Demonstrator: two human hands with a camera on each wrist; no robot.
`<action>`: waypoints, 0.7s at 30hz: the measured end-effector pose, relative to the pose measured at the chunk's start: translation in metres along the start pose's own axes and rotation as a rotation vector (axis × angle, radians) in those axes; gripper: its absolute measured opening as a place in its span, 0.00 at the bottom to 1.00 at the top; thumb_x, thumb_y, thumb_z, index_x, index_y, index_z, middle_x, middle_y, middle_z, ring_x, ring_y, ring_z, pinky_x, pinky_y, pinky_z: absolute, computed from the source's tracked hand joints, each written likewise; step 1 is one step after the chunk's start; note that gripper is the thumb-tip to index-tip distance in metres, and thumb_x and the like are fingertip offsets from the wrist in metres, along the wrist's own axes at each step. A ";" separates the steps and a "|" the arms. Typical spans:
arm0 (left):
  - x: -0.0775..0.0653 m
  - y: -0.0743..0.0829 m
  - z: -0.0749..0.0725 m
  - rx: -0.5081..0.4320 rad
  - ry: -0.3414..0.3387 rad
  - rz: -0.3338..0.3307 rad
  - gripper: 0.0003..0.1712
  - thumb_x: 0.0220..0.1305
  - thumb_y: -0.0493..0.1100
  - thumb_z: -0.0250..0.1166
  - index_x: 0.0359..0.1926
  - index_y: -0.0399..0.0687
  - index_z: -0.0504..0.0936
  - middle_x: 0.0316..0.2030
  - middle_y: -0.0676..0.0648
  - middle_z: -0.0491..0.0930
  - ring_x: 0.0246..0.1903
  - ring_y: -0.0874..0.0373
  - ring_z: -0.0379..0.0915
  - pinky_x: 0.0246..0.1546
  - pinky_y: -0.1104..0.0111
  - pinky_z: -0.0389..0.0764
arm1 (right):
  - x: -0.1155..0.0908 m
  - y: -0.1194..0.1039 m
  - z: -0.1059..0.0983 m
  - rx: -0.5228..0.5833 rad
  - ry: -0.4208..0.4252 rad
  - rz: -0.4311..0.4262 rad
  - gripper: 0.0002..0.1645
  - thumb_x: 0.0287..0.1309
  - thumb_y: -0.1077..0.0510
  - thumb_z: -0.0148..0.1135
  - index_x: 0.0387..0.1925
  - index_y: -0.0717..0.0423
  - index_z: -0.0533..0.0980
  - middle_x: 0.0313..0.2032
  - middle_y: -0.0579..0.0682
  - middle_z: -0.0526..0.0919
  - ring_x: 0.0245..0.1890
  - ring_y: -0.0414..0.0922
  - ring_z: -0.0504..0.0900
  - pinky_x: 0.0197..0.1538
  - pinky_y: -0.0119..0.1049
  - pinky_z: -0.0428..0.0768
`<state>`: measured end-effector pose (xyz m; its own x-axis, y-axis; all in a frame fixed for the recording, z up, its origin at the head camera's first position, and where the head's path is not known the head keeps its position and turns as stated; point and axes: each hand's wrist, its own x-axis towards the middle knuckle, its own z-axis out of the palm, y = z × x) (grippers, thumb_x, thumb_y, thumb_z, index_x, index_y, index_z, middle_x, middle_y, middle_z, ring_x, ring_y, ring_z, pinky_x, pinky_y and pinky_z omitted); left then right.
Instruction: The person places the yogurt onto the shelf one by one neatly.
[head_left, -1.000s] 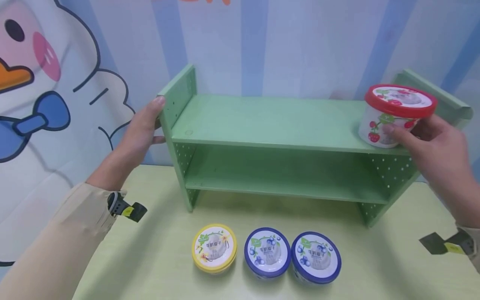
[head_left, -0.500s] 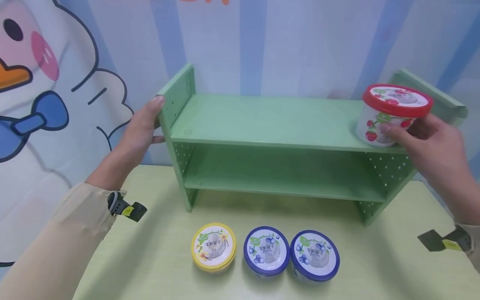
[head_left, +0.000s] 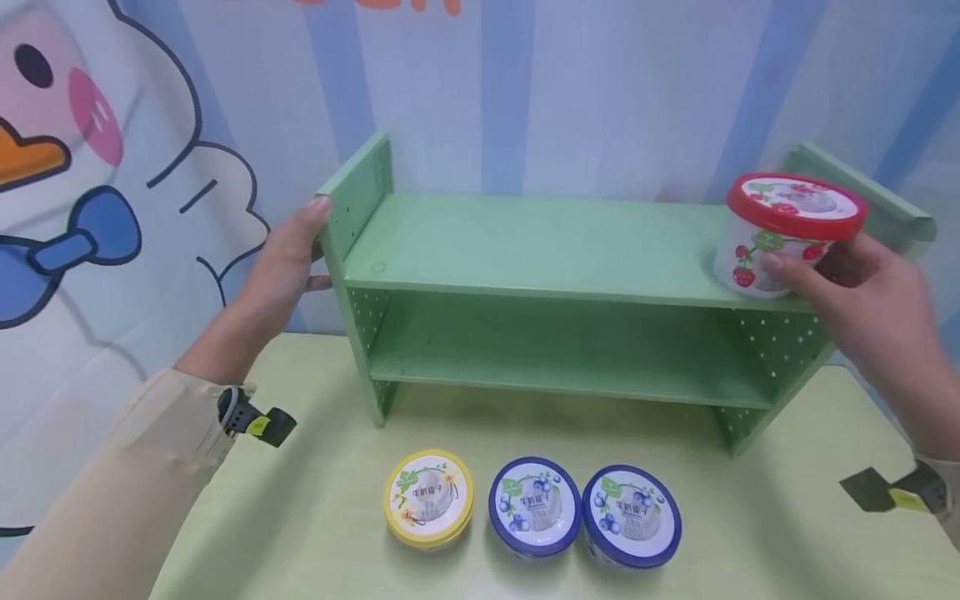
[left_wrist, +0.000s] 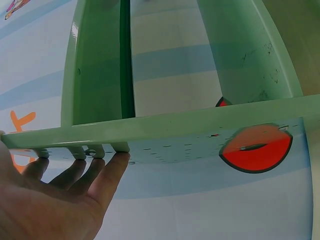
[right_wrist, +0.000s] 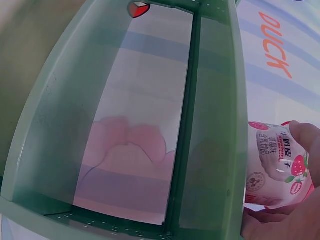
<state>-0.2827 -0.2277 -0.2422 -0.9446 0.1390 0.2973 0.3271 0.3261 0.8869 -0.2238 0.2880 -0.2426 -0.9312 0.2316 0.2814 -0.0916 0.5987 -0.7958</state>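
Backdrop: a pale sheet with blue stripes and a cartoon duck (head_left: pixel 615 108). Before it stands a pale yellow-green table (head_left: pixel 832 542), bearing a glossy green two-tier shelf unit (head_left: pixel 555 246) with dotted side panels. The left hand (head_left: pixel 281 267) holds the unit's left panel, thumb at the front edge, fingertips against the outer face. The right hand (head_left: pixel 877 300) is closed around a white round tub with a red lid and strawberry print (head_left: pixel 780 242), upright at the upper board's right end; full contact beneath cannot be confirmed. On the table, in front of the unit: two blue-lidded round tubs (head_left: pixel 535 507) (head_left: pixel 632 515), rims apparently touching, and, just left of them, a yellow-lidded round tub (head_left: pixel 429 500).
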 end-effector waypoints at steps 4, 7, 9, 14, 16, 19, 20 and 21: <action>-0.001 -0.001 -0.001 0.006 -0.001 0.002 0.40 0.70 0.73 0.39 0.68 0.52 0.68 0.61 0.45 0.70 0.66 0.50 0.62 0.55 0.40 0.70 | -0.005 -0.003 0.000 -0.023 0.015 -0.006 0.43 0.61 0.38 0.64 0.74 0.36 0.60 0.68 0.49 0.68 0.61 0.48 0.69 0.37 0.16 0.74; -0.001 -0.002 -0.001 0.002 -0.001 -0.002 0.41 0.70 0.73 0.39 0.68 0.53 0.67 0.62 0.45 0.70 0.66 0.50 0.62 0.55 0.40 0.70 | -0.008 -0.004 -0.001 -0.018 0.018 -0.016 0.43 0.62 0.40 0.64 0.74 0.36 0.58 0.69 0.48 0.67 0.64 0.49 0.68 0.39 0.16 0.74; 0.000 -0.002 -0.002 0.001 -0.001 -0.003 0.40 0.70 0.73 0.39 0.68 0.53 0.68 0.62 0.45 0.70 0.66 0.50 0.62 0.55 0.40 0.70 | -0.009 -0.003 -0.002 -0.002 0.015 -0.023 0.43 0.62 0.41 0.64 0.74 0.36 0.58 0.69 0.48 0.66 0.66 0.48 0.67 0.41 0.16 0.74; 0.000 -0.002 -0.002 0.007 0.001 -0.003 0.41 0.69 0.74 0.39 0.68 0.53 0.68 0.61 0.45 0.70 0.66 0.51 0.62 0.55 0.41 0.70 | -0.012 -0.001 -0.003 0.054 0.013 -0.052 0.42 0.62 0.46 0.66 0.74 0.36 0.59 0.69 0.48 0.67 0.65 0.45 0.68 0.43 0.15 0.73; 0.000 -0.002 -0.002 0.009 0.003 -0.004 0.41 0.69 0.74 0.39 0.68 0.52 0.68 0.61 0.45 0.70 0.66 0.51 0.62 0.55 0.41 0.71 | -0.014 -0.001 -0.004 0.065 0.021 -0.056 0.41 0.62 0.47 0.67 0.73 0.37 0.60 0.68 0.48 0.68 0.64 0.44 0.69 0.43 0.15 0.73; 0.000 -0.002 -0.001 0.006 0.003 -0.005 0.40 0.70 0.73 0.39 0.68 0.52 0.68 0.61 0.45 0.70 0.66 0.50 0.63 0.55 0.41 0.70 | -0.018 -0.001 -0.004 0.065 0.028 -0.057 0.41 0.63 0.48 0.66 0.73 0.36 0.60 0.68 0.47 0.68 0.64 0.43 0.69 0.43 0.14 0.72; 0.000 -0.001 -0.001 0.004 0.001 -0.005 0.40 0.70 0.73 0.39 0.68 0.53 0.68 0.61 0.45 0.70 0.66 0.50 0.62 0.55 0.40 0.70 | -0.019 -0.002 -0.004 0.059 0.029 -0.057 0.41 0.63 0.48 0.65 0.74 0.36 0.59 0.69 0.47 0.67 0.65 0.43 0.68 0.44 0.14 0.72; 0.001 -0.001 -0.001 0.002 0.000 -0.005 0.40 0.70 0.73 0.39 0.68 0.53 0.67 0.61 0.45 0.70 0.66 0.50 0.62 0.55 0.40 0.70 | -0.021 -0.002 -0.004 0.054 0.028 -0.060 0.41 0.64 0.48 0.64 0.74 0.36 0.59 0.69 0.47 0.66 0.66 0.44 0.66 0.45 0.14 0.71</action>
<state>-0.2837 -0.2292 -0.2429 -0.9463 0.1370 0.2928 0.3222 0.3291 0.8876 -0.2028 0.2847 -0.2446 -0.9132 0.2183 0.3441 -0.1667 0.5704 -0.8043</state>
